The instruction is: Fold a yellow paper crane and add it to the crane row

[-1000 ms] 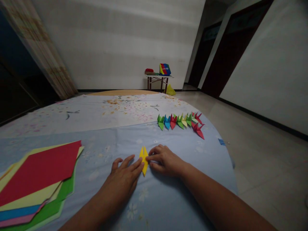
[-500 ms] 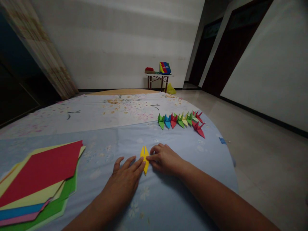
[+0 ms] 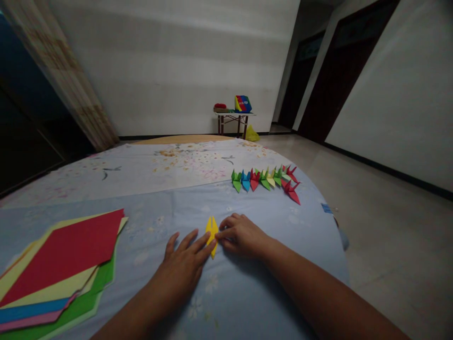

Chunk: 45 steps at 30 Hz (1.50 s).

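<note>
A yellow folded paper [image 3: 213, 225], a narrow diamond with a slit down its far half, lies flat on the blue cloth in front of me. My left hand [image 3: 187, 257] rests on the table with fingers spread, its index and middle fingertips pressing the paper's left side. From the right, my right hand [image 3: 242, 235] has its fingers curled and pinched at the paper's right edge. Its thumb is mostly hidden. Beyond my right hand stands a row of folded paper cranes [image 3: 254, 179] in green, blue, red and pale yellow.
At the left lies a stack of coloured paper sheets [image 3: 78, 250], red on top. A blue flowered tablecloth [image 3: 148, 293] covers the near part of the round table, a white flowered one [image 3: 141, 165] the far part. By the wall is a small table [image 3: 235, 114] with a colourful box.
The view has tilted slightly. My left fingers have shifted a little on the yellow folded paper, while my right hand keeps its pinch at the edge.
</note>
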{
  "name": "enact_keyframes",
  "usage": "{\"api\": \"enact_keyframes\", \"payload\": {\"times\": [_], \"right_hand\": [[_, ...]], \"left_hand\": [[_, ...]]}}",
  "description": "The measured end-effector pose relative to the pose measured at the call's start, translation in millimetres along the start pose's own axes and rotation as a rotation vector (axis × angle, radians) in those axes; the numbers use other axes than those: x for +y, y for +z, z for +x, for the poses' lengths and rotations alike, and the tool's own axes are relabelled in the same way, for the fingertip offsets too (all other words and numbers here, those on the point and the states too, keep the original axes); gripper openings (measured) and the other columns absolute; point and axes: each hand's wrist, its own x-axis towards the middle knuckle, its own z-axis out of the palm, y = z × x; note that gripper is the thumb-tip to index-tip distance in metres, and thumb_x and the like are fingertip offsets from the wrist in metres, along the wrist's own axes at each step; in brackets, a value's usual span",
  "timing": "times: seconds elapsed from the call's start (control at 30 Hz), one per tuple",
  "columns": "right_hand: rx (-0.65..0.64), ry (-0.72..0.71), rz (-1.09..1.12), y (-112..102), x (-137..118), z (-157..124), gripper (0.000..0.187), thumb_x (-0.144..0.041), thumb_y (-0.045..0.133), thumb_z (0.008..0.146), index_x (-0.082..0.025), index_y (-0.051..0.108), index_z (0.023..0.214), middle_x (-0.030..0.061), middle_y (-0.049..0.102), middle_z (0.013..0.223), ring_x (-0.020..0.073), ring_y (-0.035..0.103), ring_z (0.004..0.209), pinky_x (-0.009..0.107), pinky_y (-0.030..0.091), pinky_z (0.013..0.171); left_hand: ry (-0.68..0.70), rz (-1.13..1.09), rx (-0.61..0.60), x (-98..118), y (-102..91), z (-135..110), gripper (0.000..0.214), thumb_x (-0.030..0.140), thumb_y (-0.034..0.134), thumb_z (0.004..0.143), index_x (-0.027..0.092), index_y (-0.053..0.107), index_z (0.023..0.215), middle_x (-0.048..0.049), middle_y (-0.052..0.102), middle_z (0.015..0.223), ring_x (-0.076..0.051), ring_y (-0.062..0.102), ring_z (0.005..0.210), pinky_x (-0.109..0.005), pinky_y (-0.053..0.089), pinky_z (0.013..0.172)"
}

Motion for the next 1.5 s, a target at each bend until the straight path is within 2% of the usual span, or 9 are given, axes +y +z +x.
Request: {"api": "enact_keyframes", "payload": {"times": [0.23,0.33,0.43,0.5,0.73,1.0,1.27,1.4,1.5], "right_hand": [[0.013,-0.007,0.016,2,1,1,0.019,-0.024,0.058,0.079,-0.029,0.068,0.094,0.0037,0.062,0.097,0.0189,0.050,0.092,0.032,0.037,0.077],[0.103,0.023,0.131,7,7,1,0.022,-0.023,0.056,0.080,-0.025,0.066,0.099,0.0046,0.062,0.095,0.0165,0.053,0.090,0.031,0.039,0.080],[0.230,0.105,0.224,13,14,2,0.026,-0.020,0.053,0.082,-0.020,0.063,0.106,0.0067,0.061,0.097,0.0153,0.054,0.091,0.029,0.041,0.083],[0.260,0.145,0.234,15,17,4,0.026,-0.019,0.054,0.081,-0.019,0.063,0.106,0.0071,0.061,0.097,0.0159,0.053,0.092,0.030,0.041,0.085],[0.197,0.216,0.204,19,13,13,0.027,-0.024,0.053,0.082,-0.019,0.062,0.107,0.0074,0.059,0.100,0.0187,0.049,0.096,0.036,0.037,0.086],[0.143,0.240,0.179,23,7,18,0.025,-0.025,0.049,0.085,-0.029,0.060,0.107,0.0040,0.057,0.108,0.0204,0.043,0.102,0.040,0.032,0.086],[0.145,0.315,0.164,20,7,18,0.021,-0.024,0.052,0.082,-0.025,0.065,0.098,0.0042,0.058,0.105,0.0213,0.042,0.102,0.040,0.030,0.086],[0.151,0.280,0.173,23,3,19,0.023,-0.024,0.053,0.082,-0.029,0.064,0.102,0.0033,0.058,0.106,0.0210,0.042,0.102,0.040,0.030,0.087],[0.163,0.253,0.169,25,1,19,0.025,-0.026,0.053,0.082,-0.029,0.063,0.105,0.0037,0.058,0.106,0.0208,0.043,0.102,0.040,0.030,0.087]], "left_hand": [[0.002,-0.021,0.075,-2,7.7,-1,0.060,0.008,0.042,0.077,0.037,0.041,0.130,-0.0006,0.048,0.134,-0.030,0.033,0.128,-0.062,0.011,0.100],[0.022,-0.055,0.166,-3,10.0,0,0.060,0.008,0.042,0.077,0.035,0.040,0.131,-0.0018,0.051,0.132,-0.027,0.035,0.126,-0.058,0.014,0.102],[0.004,-0.080,0.263,-7,9.8,1,0.061,0.009,0.041,0.077,0.031,0.037,0.133,-0.0041,0.048,0.135,-0.024,0.035,0.127,-0.055,0.016,0.103],[-0.028,-0.097,0.302,-8,8.8,3,0.060,0.009,0.040,0.078,0.029,0.036,0.134,-0.0054,0.045,0.136,-0.023,0.035,0.127,-0.055,0.018,0.103],[-0.091,-0.247,0.371,-9,9.5,9,0.045,0.016,0.041,0.083,0.025,0.045,0.127,-0.0071,0.050,0.130,-0.022,0.043,0.121,-0.051,0.028,0.101],[-0.094,-0.505,0.463,-13,16.1,17,0.032,0.022,0.051,0.080,0.023,0.054,0.113,-0.0058,0.056,0.116,-0.020,0.052,0.109,-0.039,0.041,0.095],[-0.213,-0.420,0.465,-10,5.3,20,0.034,0.030,0.055,0.079,0.022,0.057,0.112,-0.0003,0.061,0.078,-0.017,0.059,0.071,-0.036,0.046,0.075],[-0.199,-0.443,0.431,-8,4.7,24,0.035,0.030,0.055,0.079,0.020,0.058,0.112,0.0001,0.064,0.074,-0.016,0.059,0.068,-0.033,0.045,0.073],[-0.176,-0.478,0.426,-8,6.7,24,0.025,0.027,0.054,0.079,0.021,0.063,0.102,-0.0007,0.067,0.078,-0.017,0.061,0.073,-0.032,0.046,0.073]]}}
